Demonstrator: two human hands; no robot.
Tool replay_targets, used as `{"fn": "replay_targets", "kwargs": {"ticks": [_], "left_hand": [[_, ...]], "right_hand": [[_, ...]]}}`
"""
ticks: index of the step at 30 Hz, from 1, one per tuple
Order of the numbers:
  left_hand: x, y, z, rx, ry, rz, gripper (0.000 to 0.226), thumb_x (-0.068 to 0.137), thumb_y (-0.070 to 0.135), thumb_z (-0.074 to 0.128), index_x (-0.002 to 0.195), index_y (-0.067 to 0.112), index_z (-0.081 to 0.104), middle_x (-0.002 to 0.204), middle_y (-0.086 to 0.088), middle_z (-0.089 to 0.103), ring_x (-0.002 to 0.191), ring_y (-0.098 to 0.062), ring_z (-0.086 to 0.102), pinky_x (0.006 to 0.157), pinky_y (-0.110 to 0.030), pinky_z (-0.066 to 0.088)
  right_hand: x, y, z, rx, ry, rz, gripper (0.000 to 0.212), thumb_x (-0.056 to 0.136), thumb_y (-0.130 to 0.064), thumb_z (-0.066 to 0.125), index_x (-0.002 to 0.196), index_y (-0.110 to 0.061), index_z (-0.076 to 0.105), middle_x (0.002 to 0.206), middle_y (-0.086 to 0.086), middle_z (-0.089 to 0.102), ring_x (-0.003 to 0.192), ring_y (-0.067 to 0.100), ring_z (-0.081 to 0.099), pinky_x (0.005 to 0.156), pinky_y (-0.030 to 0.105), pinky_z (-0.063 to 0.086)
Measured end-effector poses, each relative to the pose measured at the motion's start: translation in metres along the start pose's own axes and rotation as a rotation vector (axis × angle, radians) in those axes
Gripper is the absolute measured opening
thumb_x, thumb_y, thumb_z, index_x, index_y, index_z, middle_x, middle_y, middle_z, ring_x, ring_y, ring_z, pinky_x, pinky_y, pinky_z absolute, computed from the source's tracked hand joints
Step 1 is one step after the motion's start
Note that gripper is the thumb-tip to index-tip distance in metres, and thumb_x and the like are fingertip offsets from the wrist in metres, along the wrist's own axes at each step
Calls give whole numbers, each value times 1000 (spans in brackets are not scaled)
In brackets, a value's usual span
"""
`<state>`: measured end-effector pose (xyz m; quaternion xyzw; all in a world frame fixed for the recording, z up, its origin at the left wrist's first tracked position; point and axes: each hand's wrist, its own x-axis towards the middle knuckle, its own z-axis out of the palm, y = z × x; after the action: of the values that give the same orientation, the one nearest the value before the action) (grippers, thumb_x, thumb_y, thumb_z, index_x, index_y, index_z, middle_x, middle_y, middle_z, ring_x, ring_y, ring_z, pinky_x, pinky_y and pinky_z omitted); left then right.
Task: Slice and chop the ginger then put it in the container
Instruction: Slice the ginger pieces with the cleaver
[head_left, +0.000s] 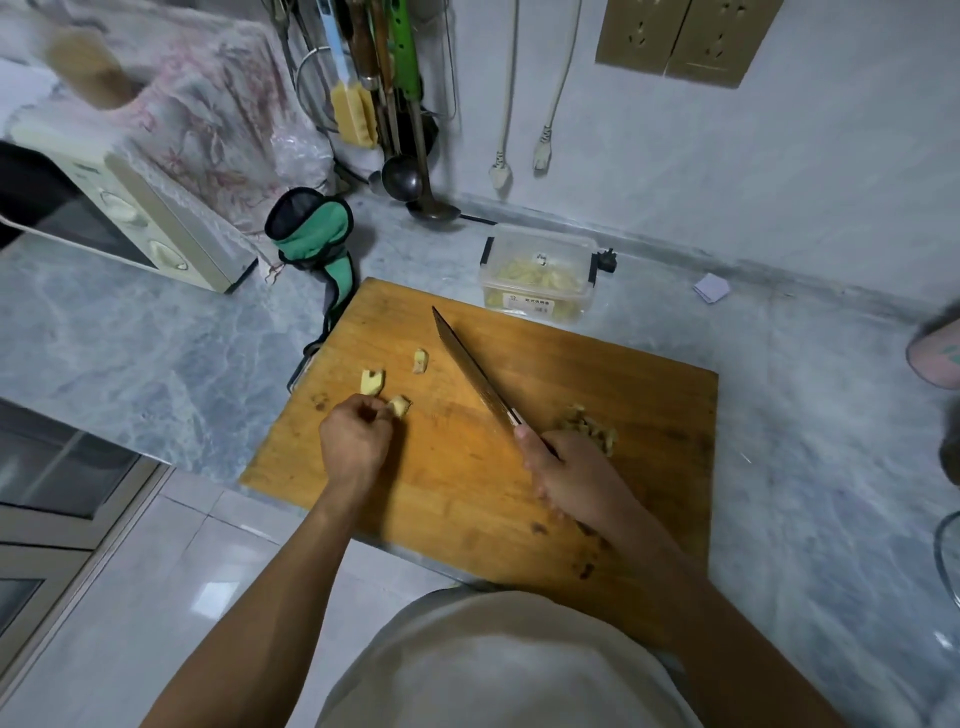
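On the left of a wooden board (467, 467), the left hand (353, 441) pinches a ginger piece (399, 405), fingers curled; two more pieces (373, 382) lie just beyond. Centre, the right hand (566, 478) grips a knife (472, 369), its tip pointing far-left. Chopped ginger (592, 428) sits right of that hand. Fingertips are best tucked back before the blade drops. Far right, the container (537, 275) waits on a grey marble counter (156, 338) beside a microwave (119, 208).

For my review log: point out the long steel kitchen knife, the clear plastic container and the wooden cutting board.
long steel kitchen knife (470, 364), head view, mid blade.
clear plastic container (537, 306), head view, front wall.
wooden cutting board (623, 384), head view, bare top.
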<state>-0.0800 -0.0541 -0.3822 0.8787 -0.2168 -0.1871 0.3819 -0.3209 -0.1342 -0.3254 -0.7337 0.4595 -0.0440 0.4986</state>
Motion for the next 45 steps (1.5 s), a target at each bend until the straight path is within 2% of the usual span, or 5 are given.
{"fn": "replay_targets", "kwargs": {"ticks": [3,8,14,36,45], "left_hand": [[2,-6,-5,46,-45,51,9,90,16,68,85,13,74,79,5,67,62,-7,56,52,-5,35],[4,-10,-8,-29,-140,70,8,86,16,74,78,17,73,81,6,71,76,-4,61,73,-12,40],[6,-14,-10,-91,-193,78,28,86,9,72,112,20,70,85,4,71,81,0,63,88,-14,48],[-23,5,44,-24,-120,258,34,86,21,72,119,15,65,117,-1,61,112,-18,54,99,-28,42],[-23,-3,36,-52,-161,360,27,85,7,70,110,16,73,112,-2,72,105,-13,63,97,-21,44]], "right_hand": [[3,-3,5,9,28,-33,68,102,-58,37,78,1,60,60,6,54,51,16,52,56,33,44],[4,1,13,-32,103,-79,48,97,-53,55,66,-17,48,55,-3,47,45,4,44,52,27,39],[0,1,15,-33,165,-95,33,98,-25,65,70,-24,49,57,-5,47,45,2,46,45,18,36],[10,-13,4,-86,-6,9,59,101,-61,26,57,-24,40,41,-13,40,37,0,38,51,21,30],[2,-2,9,-129,-62,1,54,105,-55,31,67,-21,48,60,-6,47,54,8,45,58,26,34]]}}
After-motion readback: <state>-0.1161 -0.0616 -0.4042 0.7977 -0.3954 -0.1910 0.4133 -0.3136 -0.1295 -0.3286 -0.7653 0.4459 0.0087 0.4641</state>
